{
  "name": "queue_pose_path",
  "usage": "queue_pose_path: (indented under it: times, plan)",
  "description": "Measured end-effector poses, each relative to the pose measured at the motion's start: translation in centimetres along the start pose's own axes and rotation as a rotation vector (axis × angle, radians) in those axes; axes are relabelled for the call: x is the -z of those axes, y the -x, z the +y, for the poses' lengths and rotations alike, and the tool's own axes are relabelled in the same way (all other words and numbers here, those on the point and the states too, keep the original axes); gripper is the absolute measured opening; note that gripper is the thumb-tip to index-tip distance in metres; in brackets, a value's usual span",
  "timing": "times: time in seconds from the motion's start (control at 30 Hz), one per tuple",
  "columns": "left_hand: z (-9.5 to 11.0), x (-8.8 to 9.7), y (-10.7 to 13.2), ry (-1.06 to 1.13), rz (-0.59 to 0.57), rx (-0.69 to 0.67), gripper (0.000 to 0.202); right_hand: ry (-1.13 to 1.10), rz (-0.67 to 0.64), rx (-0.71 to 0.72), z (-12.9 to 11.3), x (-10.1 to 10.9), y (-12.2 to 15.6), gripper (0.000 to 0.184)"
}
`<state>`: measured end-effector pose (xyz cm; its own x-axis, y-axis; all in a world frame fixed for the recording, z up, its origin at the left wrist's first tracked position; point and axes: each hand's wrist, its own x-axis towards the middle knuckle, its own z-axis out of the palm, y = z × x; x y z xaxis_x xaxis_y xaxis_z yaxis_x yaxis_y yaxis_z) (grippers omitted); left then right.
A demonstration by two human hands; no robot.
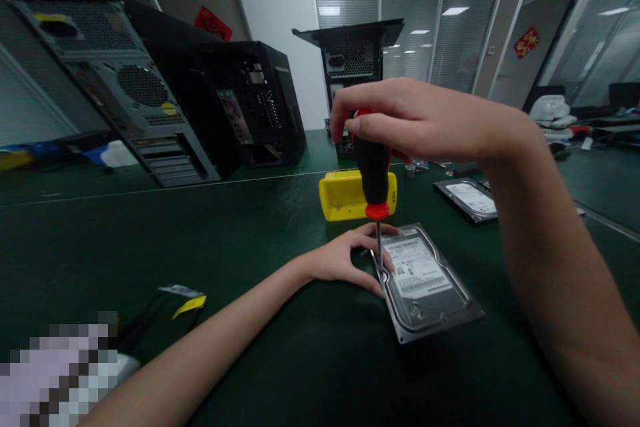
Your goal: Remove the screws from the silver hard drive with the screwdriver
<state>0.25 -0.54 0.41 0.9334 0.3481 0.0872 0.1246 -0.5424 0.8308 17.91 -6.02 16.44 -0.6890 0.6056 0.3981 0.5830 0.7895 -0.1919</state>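
Observation:
A silver hard drive (425,283) with a white label lies flat on the green table mat (225,240). My right hand (400,117) is closed round the top of a black and red screwdriver (374,177), held upright. Its thin shaft comes down onto the drive's left edge. My left hand (345,259) rests on the mat against the drive's left side, thumb and fingers curved along that edge, steadying it.
A yellow box (343,197) stands just behind the drive. A second hard drive (469,199) lies at the right. Several open computer cases (145,100) stand along the back left and centre. A cable with a yellow tag (187,305) lies at the front left.

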Motion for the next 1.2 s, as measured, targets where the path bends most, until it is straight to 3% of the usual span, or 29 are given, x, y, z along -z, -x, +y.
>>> queue_pose_path:
  times: [0.67, 0.87, 1.03, 1.2]
  plan:
    - [-0.01, -0.06, 0.03, -0.028, 0.014, -0.017, 0.033, 0.093, 0.013, 0.015, 0.49, -0.05, 0.10, 0.041]
    - [0.02, -0.07, 0.06, -0.022, 0.015, -0.005, 0.033, 0.048, 0.013, -0.083, 0.13, 0.08, 0.27, 0.052]
    - [-0.16, -0.04, 0.06, -0.015, 0.003, -0.005, 0.034, 0.047, -0.024, -0.050, 0.09, 0.43, 0.24, 0.036]
    - [-0.10, -0.02, 0.07, -0.008, 0.003, -0.010, 0.034, 0.092, -0.015, -0.041, -0.10, 0.46, 0.37, 0.037]
